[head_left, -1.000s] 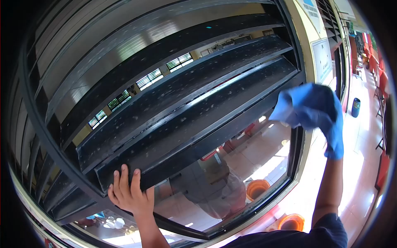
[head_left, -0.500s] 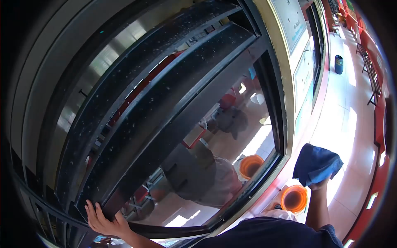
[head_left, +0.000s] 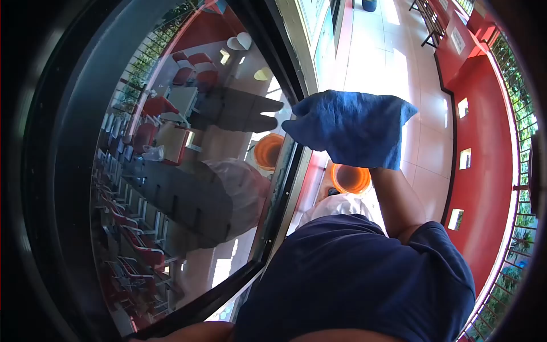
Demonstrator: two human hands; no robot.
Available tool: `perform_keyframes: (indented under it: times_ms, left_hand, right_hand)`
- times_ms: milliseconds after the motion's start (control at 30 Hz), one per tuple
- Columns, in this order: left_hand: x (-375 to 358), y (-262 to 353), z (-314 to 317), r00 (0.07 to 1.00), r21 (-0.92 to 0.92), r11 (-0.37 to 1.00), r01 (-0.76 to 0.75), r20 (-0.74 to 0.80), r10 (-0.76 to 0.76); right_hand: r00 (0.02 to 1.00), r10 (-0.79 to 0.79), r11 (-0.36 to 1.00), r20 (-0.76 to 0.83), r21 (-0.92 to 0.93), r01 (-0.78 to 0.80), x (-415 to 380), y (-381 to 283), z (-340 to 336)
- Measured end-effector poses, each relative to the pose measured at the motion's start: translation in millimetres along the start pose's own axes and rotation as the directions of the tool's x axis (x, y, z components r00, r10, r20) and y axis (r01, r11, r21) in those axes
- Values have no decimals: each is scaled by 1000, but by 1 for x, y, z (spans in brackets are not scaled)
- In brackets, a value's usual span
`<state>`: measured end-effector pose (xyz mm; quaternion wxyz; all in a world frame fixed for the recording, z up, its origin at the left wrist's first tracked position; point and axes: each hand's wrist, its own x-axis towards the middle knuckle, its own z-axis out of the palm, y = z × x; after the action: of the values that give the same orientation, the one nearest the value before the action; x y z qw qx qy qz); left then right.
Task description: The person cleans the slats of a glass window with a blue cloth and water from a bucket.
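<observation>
A blue cloth [head_left: 356,128] is draped over my right hand, and its pointed left edge reaches the dark frame [head_left: 296,142] of the glass window. The fingers are hidden beneath the cloth; the wrist and right forearm [head_left: 396,196] show below it. Glass [head_left: 228,114] fills the left side, reflecting the cloth, my body and the bucket. Of my left arm [head_left: 199,332], only a piece shows at the bottom edge, and the hand itself is out of view.
An orange bucket [head_left: 349,178] stands on the floor just below the cloth. Red wall panels [head_left: 484,131] and a barred railing [head_left: 515,85] run along the right. Farther off are a wooden bench [head_left: 428,23] and a dark bin [head_left: 369,5]. Red chairs [head_left: 142,248] show in the glass.
My view has swung down and right, away from the dark louvre slats. The blue cloth has been raised and spread near the window frame. My left hand, earlier on a slat, has left view.
</observation>
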<state>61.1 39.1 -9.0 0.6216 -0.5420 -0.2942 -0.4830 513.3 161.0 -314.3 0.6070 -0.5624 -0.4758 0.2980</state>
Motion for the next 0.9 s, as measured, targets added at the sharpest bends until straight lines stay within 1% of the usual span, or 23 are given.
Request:
perform_keyframes:
  times_ms: [33, 67, 100, 133, 167, 200, 233, 267, 333, 367, 433, 467, 500, 533, 567, 600, 633, 667, 733, 767, 833, 867, 900]
  left_hand:
    - [-3, 7, 9, 988, -113, 994, -8, -153, -10]
    - [-23, 22, 16, 948, -374, 926, -55, -310, -69]
    - [-79, 35, 3, 1000, -738, 675, -25, -23, 13]
    - [-90, 74, 17, 959, -814, 557, 168, 265, 97]
    - [-98, 88, 25, 791, -810, 384, 443, 555, 258]
    - [-104, 115, 33, 596, -662, 275, 697, 749, 290]
    - [-124, 121, 36, 554, -670, 268, 692, 731, 399]
    - [-145, 128, 39, 505, -678, 258, 689, 704, 499]
    - [-166, 148, 45, 433, -642, 277, 715, 718, 546]
    - [-173, 156, 45, 391, -618, 289, 731, 727, 565]
    - [-183, 163, 43, 351, -584, 240, 776, 715, 605]
    - [-187, 165, 44, 333, -571, 224, 790, 707, 624]
    - [-191, 167, 47, 325, -524, 184, 831, 727, 605]
    - [-196, 169, 46, 312, -513, 180, 839, 725, 614]
    - [-200, 170, 45, 302, -505, 179, 844, 724, 620]
    - [-204, 171, 45, 291, -498, 182, 848, 725, 625]
    - [-206, 173, 46, 241, -451, 189, 872, 734, 635]
    - [-208, 176, 45, 224, -410, 170, 896, 748, 624]
    - [-216, 187, 48, 194, -333, 131, 934, 778, 598]
    - [-225, 194, 50, 103, -158, 33, 987, 778, 620]
    - [-227, 217, 54, 75, 3, -135, 991, 819, 570]
    - [-228, 234, 56, 57, 78, -221, 972, 836, 546]
    - [-239, 260, 56, 42, 175, -355, 918, 849, 527]
  right_hand:
    - [998, -59, 970, -3, -238, 57, -5, 9, 1]
    - [991, -133, 884, -11, -453, 114, -15, 0, 9]
    - [978, -208, 738, -19, -659, 144, -26, -10, 16]
    - [959, -281, 559, -26, -817, 141, -36, -20, 23]
    - [988, -120, 814, -94, -580, 44, -42, -22, 24]
    - [994, -15, 954, -109, -300, -19, -48, -21, 24]
    - [988, 90, 996, -123, 7, -90, -53, -21, 23]
    - [984, 126, 955, -128, 284, -86, -57, -22, 22]
    - [995, 12, 1000, -96, 3, -12, -70, -40, 18]
    - [996, -86, 845, 21, -529, 84, -73, -83, 17]
    - [990, -99, 976, -102, -205, 76, -83, -32, 11]
    - [981, -104, 994, -163, -34, 100, -88, -8, 8]
    - [960, -108, 992, -259, -99, 85, -92, 8, 10]
    - [973, 54, 967, -225, 254, 5, -95, -6, 10]
    - [958, 219, 775, -184, 630, -56, -98, -20, 11]
    - [918, 373, 499, -139, 864, -72, -101, -34, 11]
    - [962, 274, 374, 5, 921, -111, -107, -15, 3]
    - [979, 150, 244, 139, 954, -173, -106, -12, 0]
    - [981, 132, 256, 140, 951, -170, -100, -15, 4]
    - [977, 182, 355, 112, 919, -171, -99, -19, 7]
    - [954, 246, 461, 170, 846, -269, -100, -46, 11]
    - [944, 61, 433, 324, 844, -318, -100, -49, 5]
    - [939, 248, 354, 236, 881, -315, -107, -35, 0]
